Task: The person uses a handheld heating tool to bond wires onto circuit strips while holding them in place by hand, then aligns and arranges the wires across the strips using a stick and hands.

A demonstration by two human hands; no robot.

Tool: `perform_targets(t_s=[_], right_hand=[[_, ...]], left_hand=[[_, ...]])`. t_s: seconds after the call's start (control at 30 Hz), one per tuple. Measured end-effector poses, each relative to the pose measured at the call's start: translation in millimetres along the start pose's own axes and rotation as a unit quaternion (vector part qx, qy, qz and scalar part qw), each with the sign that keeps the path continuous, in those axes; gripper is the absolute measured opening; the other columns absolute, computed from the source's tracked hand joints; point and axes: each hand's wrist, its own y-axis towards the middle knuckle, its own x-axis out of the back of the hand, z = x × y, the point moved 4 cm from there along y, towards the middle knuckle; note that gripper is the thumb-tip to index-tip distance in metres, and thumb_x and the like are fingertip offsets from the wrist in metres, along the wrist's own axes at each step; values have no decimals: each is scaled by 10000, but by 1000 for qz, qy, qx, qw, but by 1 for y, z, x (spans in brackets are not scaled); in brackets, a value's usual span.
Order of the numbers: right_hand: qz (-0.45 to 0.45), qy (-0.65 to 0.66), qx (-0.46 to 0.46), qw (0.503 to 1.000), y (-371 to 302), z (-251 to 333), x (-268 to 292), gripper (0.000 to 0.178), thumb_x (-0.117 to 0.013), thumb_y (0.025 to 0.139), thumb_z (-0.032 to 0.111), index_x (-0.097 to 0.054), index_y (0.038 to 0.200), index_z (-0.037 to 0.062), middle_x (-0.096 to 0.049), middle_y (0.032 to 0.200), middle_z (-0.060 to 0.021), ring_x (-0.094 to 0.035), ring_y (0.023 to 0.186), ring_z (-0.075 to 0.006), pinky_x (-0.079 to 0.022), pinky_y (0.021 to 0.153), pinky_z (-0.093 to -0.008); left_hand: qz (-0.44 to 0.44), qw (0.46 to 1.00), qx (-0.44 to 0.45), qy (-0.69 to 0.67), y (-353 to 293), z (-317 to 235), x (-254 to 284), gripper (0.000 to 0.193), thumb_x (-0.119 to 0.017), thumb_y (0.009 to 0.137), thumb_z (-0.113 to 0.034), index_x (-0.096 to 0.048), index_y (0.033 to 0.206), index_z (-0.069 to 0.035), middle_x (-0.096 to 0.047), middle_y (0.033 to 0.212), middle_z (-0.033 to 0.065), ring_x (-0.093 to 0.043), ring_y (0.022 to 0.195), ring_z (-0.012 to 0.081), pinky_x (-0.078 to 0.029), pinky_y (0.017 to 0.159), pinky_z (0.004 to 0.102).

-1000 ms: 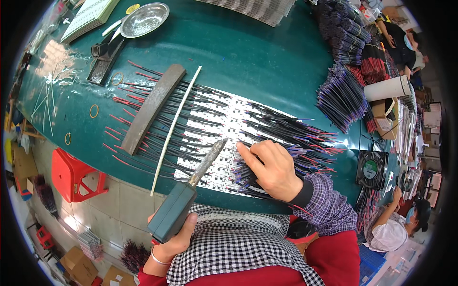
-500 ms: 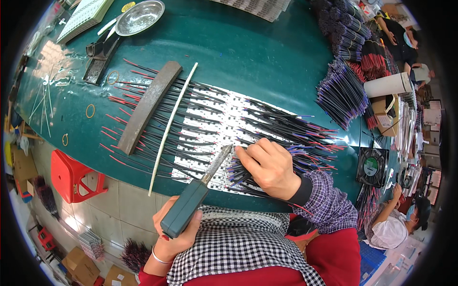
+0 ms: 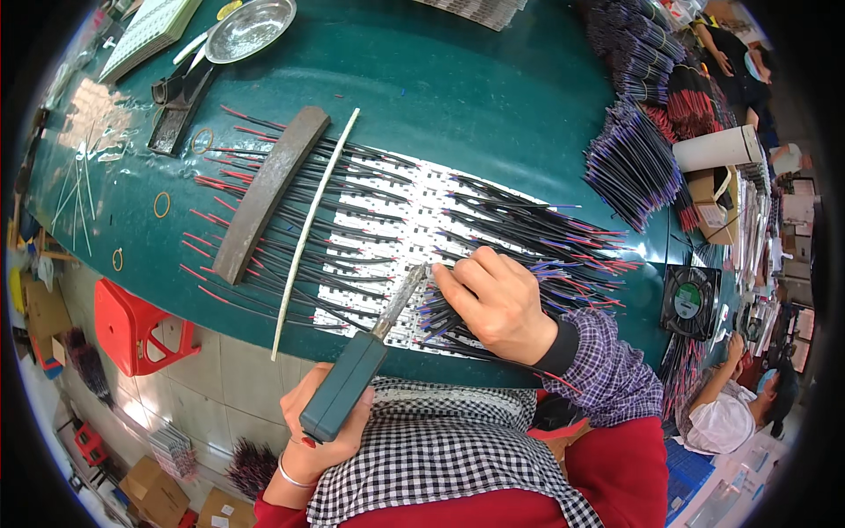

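Observation:
My left hand (image 3: 330,451) is closed around the green handle of a soldering iron (image 3: 345,385). The iron's tip slants up to the middle of a white circuit board panel (image 3: 429,207) on the table. Beside the tip, my right hand (image 3: 500,304) pinches a thin wire at the panel; the fingers largely hide it. A red wire end shows by my right wrist. Black wires (image 3: 506,211) with red and blue ends fan out from the panel's right half. More red-tipped wires lie on its left, under a dark metal bar (image 3: 271,195) and a thin pale stick (image 3: 314,231).
On the green table (image 3: 493,106), a metal dish (image 3: 251,33) stands far left near a dark metal holder (image 3: 183,113). Wire bundles (image 3: 629,167) and a small fan (image 3: 691,302) are at the right. A red stool (image 3: 132,326) stands left; a co-worker (image 3: 731,414) sits right.
The whole view has shifted slightly. Both hands and the soldering iron stay in nearly the same place at the panel.

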Motion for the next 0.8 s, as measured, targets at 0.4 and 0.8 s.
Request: perform_targets(t_s=[0.4, 0.8], right_hand=[[0, 5, -5, 1000, 0, 0, 1, 368, -660, 697, 63, -705, 1049, -33, -558, 823, -53, -582, 736, -211, -470, 570, -312], [-19, 28, -6, 999, -2, -2, 0, 370, -671, 692, 57, -715, 1049, -31, -558, 807, -61, -577, 713, -217, -462, 552, -321]], left_hand=[[-36, 998, 47, -35, -28, 25, -2, 241, -783, 763, -19, -732, 989, 50, -702, 913, 163, -707, 726, 266, -566, 658, 321], [-10, 1000, -6, 8, -1, -7, 3, 215, -790, 760, -8, -717, 957, 32, -696, 931, 157, -710, 742, 278, -566, 670, 320]])
